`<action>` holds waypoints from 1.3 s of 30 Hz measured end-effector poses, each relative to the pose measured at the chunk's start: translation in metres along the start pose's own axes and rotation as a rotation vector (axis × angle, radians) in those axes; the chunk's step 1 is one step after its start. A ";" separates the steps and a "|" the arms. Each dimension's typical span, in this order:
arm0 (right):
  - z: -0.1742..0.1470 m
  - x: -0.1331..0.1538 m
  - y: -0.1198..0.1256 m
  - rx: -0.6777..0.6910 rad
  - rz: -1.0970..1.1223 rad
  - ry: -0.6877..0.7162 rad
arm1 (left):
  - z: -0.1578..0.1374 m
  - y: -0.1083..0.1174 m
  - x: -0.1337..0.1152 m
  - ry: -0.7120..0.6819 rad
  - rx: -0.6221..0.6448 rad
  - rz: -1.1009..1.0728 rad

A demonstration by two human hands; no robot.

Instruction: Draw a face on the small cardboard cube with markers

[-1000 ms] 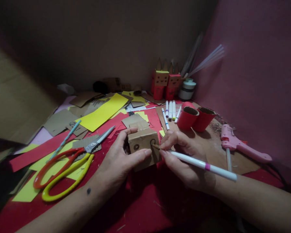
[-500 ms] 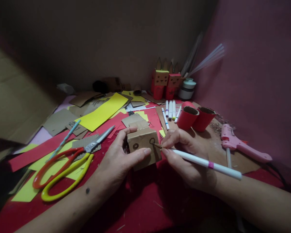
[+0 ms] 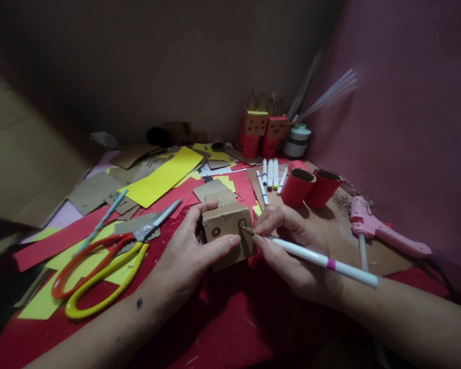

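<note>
Wall (image 3: 176, 66) fills the back, dark and plain, and a red table (image 3: 230, 312) spreads out in front of it. A big cardboard piece (image 3: 26, 154) stands at the left side. Big scissors (image 3: 146, 230) lie on the scraps of paper (image 3: 42, 302), near the left arm.

The left hand (image 3: 194, 246) is clamped on a small cardboard box (image 3: 228, 223), with its thumb pressed across the front. The right hand (image 3: 288, 238) has its fingers pinched together on a white marker (image 3: 311, 253), close to the tip. The box is in the middle, over the red table and between the two hands. I can't tell if its bottom touches the table.

If the left hand lets the box turn, the line could go crooked. The left thumb is just under the two drawn rings (image 3: 215, 232), so it could rub and smear the ink if that is wet. The marker's tip (image 3: 247, 228) is at the right ring. If it pushes too hard, it might make a blot or dent the cardboard.
</note>
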State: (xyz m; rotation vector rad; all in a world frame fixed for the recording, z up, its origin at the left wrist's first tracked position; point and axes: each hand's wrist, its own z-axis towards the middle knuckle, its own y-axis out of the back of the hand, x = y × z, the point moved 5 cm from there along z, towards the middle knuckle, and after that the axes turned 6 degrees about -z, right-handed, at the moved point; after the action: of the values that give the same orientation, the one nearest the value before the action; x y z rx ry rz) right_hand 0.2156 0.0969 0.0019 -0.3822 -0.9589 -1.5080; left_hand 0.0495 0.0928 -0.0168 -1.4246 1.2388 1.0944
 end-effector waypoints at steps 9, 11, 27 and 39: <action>0.000 0.000 0.001 -0.005 -0.028 -0.024 | 0.003 0.002 0.002 -0.021 -0.010 0.019; 0.001 0.000 0.002 -0.011 -0.041 -0.021 | 0.003 0.002 0.001 -0.023 -0.016 0.025; 0.000 -0.003 0.005 -0.062 -0.029 -0.054 | 0.001 0.001 -0.001 -0.003 -0.017 0.031; 0.002 -0.003 0.004 -0.080 -0.019 -0.036 | 0.000 0.001 -0.002 -0.039 -0.024 0.045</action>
State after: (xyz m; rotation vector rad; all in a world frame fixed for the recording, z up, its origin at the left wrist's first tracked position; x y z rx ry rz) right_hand 0.2191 0.1011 0.0020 -0.4603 -0.9348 -1.5643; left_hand 0.0487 0.0931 -0.0147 -1.3931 1.2388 1.1659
